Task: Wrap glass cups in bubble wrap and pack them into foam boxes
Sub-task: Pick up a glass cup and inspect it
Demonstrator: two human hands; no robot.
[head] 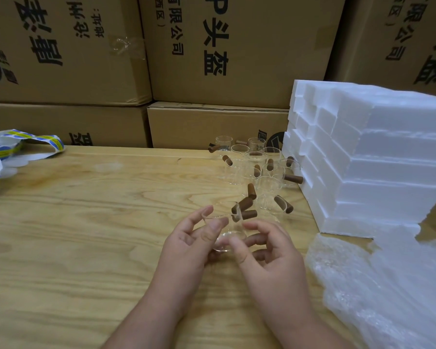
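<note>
A clear glass cup [226,234] with a brown wooden side handle [244,205] is held between both hands above the wooden table [86,222]. My left hand [186,248] grips its rim side with thumb and fingers. My right hand [269,253] pinches its base side with thumb and curled fingers. Several more glass cups [259,170] with wooden handles stand behind, toward the right. A stack of white foam boxes [378,159] stands at the right. A pile of bubble wrap [388,285] lies at the lower right.
Large cardboard cartons [237,51] form a wall behind the table. A crumpled white bag with blue and yellow print [18,147] lies at the table's far left.
</note>
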